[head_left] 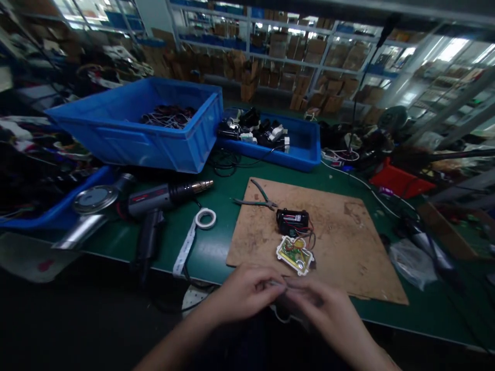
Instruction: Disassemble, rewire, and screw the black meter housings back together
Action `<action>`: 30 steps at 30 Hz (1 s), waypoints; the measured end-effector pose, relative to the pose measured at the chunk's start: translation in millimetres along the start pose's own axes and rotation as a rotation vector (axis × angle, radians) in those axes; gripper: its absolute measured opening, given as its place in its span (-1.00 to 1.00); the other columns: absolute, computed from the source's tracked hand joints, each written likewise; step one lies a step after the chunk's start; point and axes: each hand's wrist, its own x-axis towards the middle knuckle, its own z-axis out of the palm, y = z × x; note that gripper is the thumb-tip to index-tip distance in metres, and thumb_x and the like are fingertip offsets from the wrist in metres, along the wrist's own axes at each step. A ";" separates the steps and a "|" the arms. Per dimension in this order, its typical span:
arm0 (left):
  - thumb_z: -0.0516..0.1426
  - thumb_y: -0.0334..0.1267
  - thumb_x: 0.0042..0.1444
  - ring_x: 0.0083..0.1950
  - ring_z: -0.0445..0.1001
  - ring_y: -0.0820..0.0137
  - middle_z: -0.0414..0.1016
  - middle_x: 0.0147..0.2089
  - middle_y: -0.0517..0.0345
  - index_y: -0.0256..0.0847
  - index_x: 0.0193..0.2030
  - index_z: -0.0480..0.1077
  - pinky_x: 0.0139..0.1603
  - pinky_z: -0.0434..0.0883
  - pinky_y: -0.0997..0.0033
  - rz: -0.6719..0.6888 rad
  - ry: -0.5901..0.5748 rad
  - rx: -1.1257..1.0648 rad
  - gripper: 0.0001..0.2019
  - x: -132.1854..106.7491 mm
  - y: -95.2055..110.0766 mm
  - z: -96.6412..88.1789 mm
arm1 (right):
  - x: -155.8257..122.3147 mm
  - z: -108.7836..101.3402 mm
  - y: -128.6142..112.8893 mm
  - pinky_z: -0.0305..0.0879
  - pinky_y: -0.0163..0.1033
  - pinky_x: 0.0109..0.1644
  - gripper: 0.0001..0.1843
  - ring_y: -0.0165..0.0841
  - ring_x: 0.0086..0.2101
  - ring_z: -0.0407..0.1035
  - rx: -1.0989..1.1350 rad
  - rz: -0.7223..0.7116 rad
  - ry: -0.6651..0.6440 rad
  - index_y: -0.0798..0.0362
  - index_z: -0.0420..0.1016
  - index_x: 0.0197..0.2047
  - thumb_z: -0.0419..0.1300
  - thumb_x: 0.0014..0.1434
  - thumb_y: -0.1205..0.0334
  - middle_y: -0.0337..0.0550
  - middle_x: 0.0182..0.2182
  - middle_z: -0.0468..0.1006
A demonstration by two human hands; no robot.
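Note:
My left hand (249, 291) and my right hand (323, 301) meet at the front edge of the brown board (340, 257). The fingertips of both are pinched together on something small that blur and the fingers hide. Below them, a white curved edge (284, 317) shows partly behind my right fingers. Just beyond the hands lies a circuit board in a white frame (296, 255), joined by thin wires to a black battery holder (293, 221). Farther left on the board, green-handled cutting pliers (263, 198) lie with their handles spread.
A heat gun (154, 203) and a roll of white tape (205, 219) lie left on the green table (216, 252). Behind stand a deep blue bin (143, 144) of wires and a shallow blue tray (301, 154) of black parts. A clear plastic bag (412, 263) lies at the right.

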 end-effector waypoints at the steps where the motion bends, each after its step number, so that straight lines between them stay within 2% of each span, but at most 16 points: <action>1: 0.14 -0.15 0.28 -0.38 0.43 0.45 0.60 -0.28 0.13 -0.14 -0.08 0.59 -0.37 0.27 0.50 -0.030 0.024 -0.011 -0.77 2.2 -0.3 -1.4 | 2.4 -0.9 -0.6 0.55 -0.05 -0.12 -0.79 -0.17 -0.23 0.59 -0.032 -0.026 0.022 -0.17 0.64 -0.13 0.27 0.24 -0.03 -0.20 -0.23 0.68; 5: 0.19 -0.11 0.23 -0.46 0.32 0.50 0.48 -0.37 0.20 -0.17 -0.01 0.54 -0.46 0.21 0.54 -0.137 0.202 -0.024 -0.73 13.3 -1.8 -12.3 | 20.6 -4.0 -9.8 0.52 -0.05 -0.14 -0.83 -0.16 -0.24 0.57 -0.145 -0.180 0.151 -0.17 0.64 -0.15 0.24 0.27 0.03 -0.18 -0.22 0.68; 9: 0.24 -0.09 0.19 -0.45 0.34 0.51 0.42 -0.41 0.25 -0.19 0.00 0.50 -0.44 0.27 0.56 -0.136 0.343 0.011 -0.69 25.5 -3.7 -19.9 | 41.6 -5.7 -15.1 0.49 -0.10 -0.11 -0.81 -0.20 -0.23 0.57 -0.228 -0.255 0.227 -0.09 0.61 -0.10 0.22 0.30 0.08 -0.14 -0.18 0.67; 11: 0.24 -0.11 0.19 -0.43 0.38 0.50 0.48 -0.34 0.22 -0.19 0.06 0.45 -0.43 0.32 0.56 -0.135 0.370 0.001 -0.66 29.4 -5.6 -18.9 | 47.7 -7.0 -14.3 0.48 -0.14 -0.14 -0.80 -0.23 -0.26 0.56 -0.280 -0.264 0.237 -0.07 0.60 -0.11 0.21 0.31 0.07 -0.14 -0.20 0.66; 13: 0.22 -0.15 0.20 -0.39 0.43 0.49 0.52 -0.18 0.13 -0.17 0.14 0.40 -0.42 0.37 0.54 -0.093 0.419 0.040 -0.62 30.5 -7.8 -15.5 | 49.9 -8.6 -12.3 0.45 -0.17 -0.18 -0.82 -0.25 -0.29 0.55 -0.343 -0.276 0.286 -0.05 0.59 -0.13 0.20 0.32 0.10 -0.15 -0.21 0.66; 16: 0.16 -0.22 0.27 -0.33 0.45 0.50 0.47 0.02 0.05 -0.12 0.15 0.41 -0.32 0.43 0.48 0.048 0.487 0.258 -0.69 27.6 -9.6 -9.6 | 48.1 -10.6 -9.3 0.38 -0.21 -0.22 -0.86 -0.30 -0.35 0.53 -0.433 -0.281 0.390 -0.03 0.58 -0.17 0.20 0.31 0.15 -0.17 -0.24 0.64; 18: 0.11 -0.25 0.32 -0.24 0.48 0.45 0.47 0.00 0.06 -0.11 0.06 0.46 -0.18 0.45 0.41 0.138 0.436 0.442 -0.78 25.4 -9.0 -7.3 | 45.6 -11.1 -8.0 0.35 -0.23 -0.25 -0.87 -0.32 -0.39 0.50 -0.465 -0.267 0.416 -0.02 0.57 -0.19 0.20 0.31 0.16 -0.18 -0.27 0.63; 21: 0.08 -0.23 0.35 -0.09 0.49 0.35 0.48 -0.04 0.08 -0.11 -0.03 0.49 -0.09 0.43 0.36 0.203 0.268 0.669 -0.82 26.2 -5.6 -7.4 | 42.3 -11.0 -6.3 0.30 -0.25 -0.31 -0.86 -0.35 -0.45 0.47 -0.477 -0.240 0.417 -0.02 0.56 -0.19 0.20 0.31 0.15 -0.21 -0.33 0.60; 25: 0.08 -0.13 0.35 -0.10 0.49 0.35 0.48 -0.04 0.11 -0.11 -0.06 0.47 -0.16 0.40 0.40 0.228 0.109 0.859 -0.81 34.5 0.3 -11.2 | 39.9 -11.9 -3.3 0.28 -0.28 -0.37 -0.86 -0.39 -0.49 0.44 -0.464 -0.234 0.408 -0.03 0.56 -0.22 0.21 0.30 0.14 -0.25 -0.39 0.58; 30: 0.01 -0.13 0.39 -0.21 0.47 0.37 0.48 -0.10 0.12 -0.13 -0.08 0.45 -0.31 0.33 0.41 0.240 0.038 0.998 -0.77 42.2 9.6 -17.2 | 34.1 -14.3 1.2 0.31 -0.29 -0.39 -0.83 -0.39 -0.49 0.44 -0.388 -0.225 0.425 -0.01 0.57 -0.23 0.23 0.28 0.10 -0.24 -0.41 0.58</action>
